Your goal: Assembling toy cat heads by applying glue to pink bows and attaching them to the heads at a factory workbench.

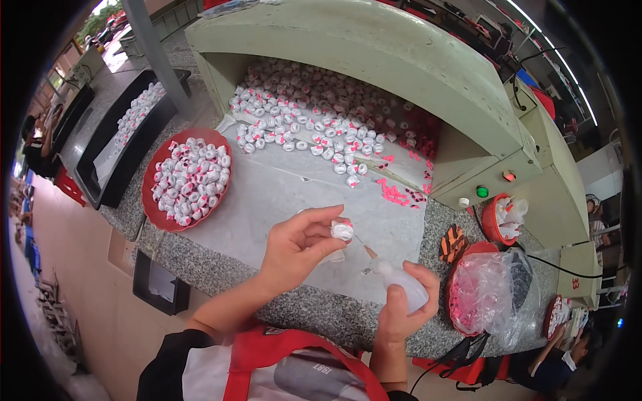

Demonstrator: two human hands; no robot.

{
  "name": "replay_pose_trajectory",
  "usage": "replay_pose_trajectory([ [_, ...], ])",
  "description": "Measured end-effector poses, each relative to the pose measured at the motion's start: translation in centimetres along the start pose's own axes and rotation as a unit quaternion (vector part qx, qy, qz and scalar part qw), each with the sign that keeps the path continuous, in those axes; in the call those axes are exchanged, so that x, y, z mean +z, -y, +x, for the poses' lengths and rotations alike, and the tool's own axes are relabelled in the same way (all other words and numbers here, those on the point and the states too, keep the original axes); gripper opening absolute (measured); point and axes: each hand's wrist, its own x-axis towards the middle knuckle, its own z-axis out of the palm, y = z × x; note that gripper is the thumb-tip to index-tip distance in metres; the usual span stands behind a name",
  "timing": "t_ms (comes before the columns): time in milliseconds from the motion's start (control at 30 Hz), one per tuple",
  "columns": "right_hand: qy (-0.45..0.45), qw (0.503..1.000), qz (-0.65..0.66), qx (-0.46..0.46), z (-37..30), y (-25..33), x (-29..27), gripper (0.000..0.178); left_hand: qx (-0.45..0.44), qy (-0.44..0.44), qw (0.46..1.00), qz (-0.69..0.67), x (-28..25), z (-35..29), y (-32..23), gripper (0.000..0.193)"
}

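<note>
Between the thumb and fingers of my left hand (289,250) is a small white rounded piece with pink bits (342,231). My right hand (401,319) grips a translucent squeeze bottle (405,287) with a thin needle tip. That tip points up and left, close to the white piece; whether they touch is too small to tell. Under both hands lies a white sheet (267,190) on the speckled stone bench. Many similar white pieces (294,110) are heaped beyond, under the pale green hood. Loose pink parts (393,194) lie at the heap's right.
A red bowl (148,200) of white pieces stands left, beside a long black tray (100,190). To the right are a red basin (456,314) with a plastic bag, an orange-and-black striped cloth (453,244) and a small red container (490,224). The pale green hood (348,40) arches overhead. Other people sit farther off.
</note>
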Motion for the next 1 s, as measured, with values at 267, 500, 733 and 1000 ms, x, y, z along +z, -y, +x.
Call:
replay_pose_trajectory([
  [267, 0.073, 0.974, -0.137, -0.163, 0.0, 0.6, -0.1, 0.027, -0.012, -0.031, 0.998, 0.047, 0.7, -0.7, -0.4, 0.030],
  [500, 0.089, 0.971, -0.149, -0.164, 0.2, 0.7, 0.0, 0.024, -0.017, -0.038, 0.999, 0.028, 0.7, -0.7, -0.4, 0.032],
  [733, 0.114, 0.969, -0.142, -0.170, 0.4, 0.7, 0.3, 0.022, -0.015, -0.030, 0.999, 0.041, 0.6, -0.7, -0.4, 0.031],
  [1000, 0.121, 0.966, -0.159, -0.161, 0.7, 1.4, 0.1, 0.019, -0.006, -0.023, 0.998, 0.065, 0.1, -0.6, -0.7, 0.032],
])
